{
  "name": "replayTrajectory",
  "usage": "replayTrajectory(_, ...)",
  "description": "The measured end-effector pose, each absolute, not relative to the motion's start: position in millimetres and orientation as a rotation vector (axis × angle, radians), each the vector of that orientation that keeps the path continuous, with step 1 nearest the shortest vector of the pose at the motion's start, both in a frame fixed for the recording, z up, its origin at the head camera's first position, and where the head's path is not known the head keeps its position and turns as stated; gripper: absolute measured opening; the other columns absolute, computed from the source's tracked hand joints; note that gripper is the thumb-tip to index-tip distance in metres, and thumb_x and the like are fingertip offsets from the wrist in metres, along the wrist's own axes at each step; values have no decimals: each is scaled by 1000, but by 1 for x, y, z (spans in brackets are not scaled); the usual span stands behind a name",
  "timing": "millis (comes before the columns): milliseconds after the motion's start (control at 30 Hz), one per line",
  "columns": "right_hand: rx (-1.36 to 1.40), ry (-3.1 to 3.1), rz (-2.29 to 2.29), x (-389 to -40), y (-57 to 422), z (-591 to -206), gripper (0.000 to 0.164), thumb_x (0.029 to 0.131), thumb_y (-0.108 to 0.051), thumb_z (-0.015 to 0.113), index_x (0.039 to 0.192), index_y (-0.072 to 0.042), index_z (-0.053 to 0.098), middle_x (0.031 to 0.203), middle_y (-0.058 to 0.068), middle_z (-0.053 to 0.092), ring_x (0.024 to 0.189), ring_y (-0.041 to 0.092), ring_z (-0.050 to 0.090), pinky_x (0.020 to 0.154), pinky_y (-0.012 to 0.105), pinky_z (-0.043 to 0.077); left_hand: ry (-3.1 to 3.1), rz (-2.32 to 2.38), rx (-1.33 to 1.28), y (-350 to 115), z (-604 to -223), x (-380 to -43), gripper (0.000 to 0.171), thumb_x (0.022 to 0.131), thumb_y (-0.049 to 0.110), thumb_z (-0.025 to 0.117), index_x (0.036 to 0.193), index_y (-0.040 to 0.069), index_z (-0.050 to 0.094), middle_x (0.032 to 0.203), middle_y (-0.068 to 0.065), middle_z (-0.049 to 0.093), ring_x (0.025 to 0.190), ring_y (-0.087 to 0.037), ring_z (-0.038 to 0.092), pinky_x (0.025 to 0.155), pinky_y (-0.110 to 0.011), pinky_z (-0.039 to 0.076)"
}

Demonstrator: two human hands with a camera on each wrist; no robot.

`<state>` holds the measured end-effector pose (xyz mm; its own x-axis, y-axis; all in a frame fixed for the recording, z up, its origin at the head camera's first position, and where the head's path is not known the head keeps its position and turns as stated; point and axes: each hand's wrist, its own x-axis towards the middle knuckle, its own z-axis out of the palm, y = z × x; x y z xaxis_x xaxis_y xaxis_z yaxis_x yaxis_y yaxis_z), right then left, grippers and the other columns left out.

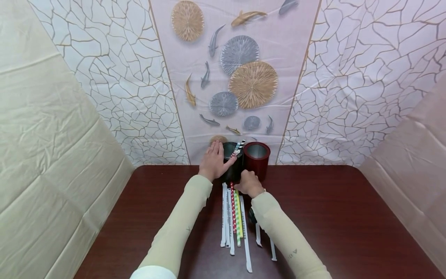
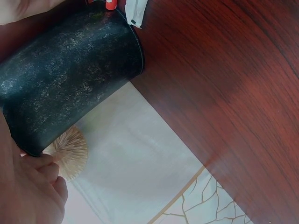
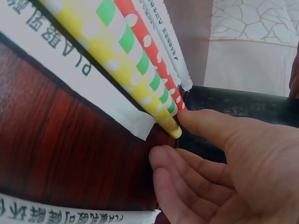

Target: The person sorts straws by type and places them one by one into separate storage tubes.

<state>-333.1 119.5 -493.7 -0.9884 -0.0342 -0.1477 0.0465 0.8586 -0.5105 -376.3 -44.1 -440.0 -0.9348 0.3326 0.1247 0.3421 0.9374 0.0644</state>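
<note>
At the back of the table my left hand [image 1: 213,161] holds a black canister [image 1: 234,170], thumb across its near side and fingers by the rim. In the left wrist view the canister [image 2: 74,70] looks tilted across the frame, with curled fingers [image 2: 44,172] at its rim. Several patterned straws stand in it. In front, my right hand [image 3: 233,158] is at the far ends of a row of straws. Its thumb touches the ends beside the green-striped straw [image 3: 140,60]; its fingertips lie just below the yellow dotted straw [image 3: 112,65], with a gap between.
A dark red canister [image 1: 257,159] stands right of the black one. Paper-wrapped straws [image 1: 245,232] and a red dotted straw [image 1: 233,209] lie in the row. More wrapped straws [image 1: 273,250] and a dark object [image 1: 252,215] are partly under the right forearm.
</note>
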Motion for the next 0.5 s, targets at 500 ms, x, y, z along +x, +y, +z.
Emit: replayTrajectory(500,69,2825,-815,-335,114,-491,24,94,-18,79,104,1,71,81,12,70,67,24,68,58,31,54,-2971,-114,-532,-45,-440,-375,98,106,74,26,168,-1,17,177,-17,18,166,-30,17,135,-41,19)
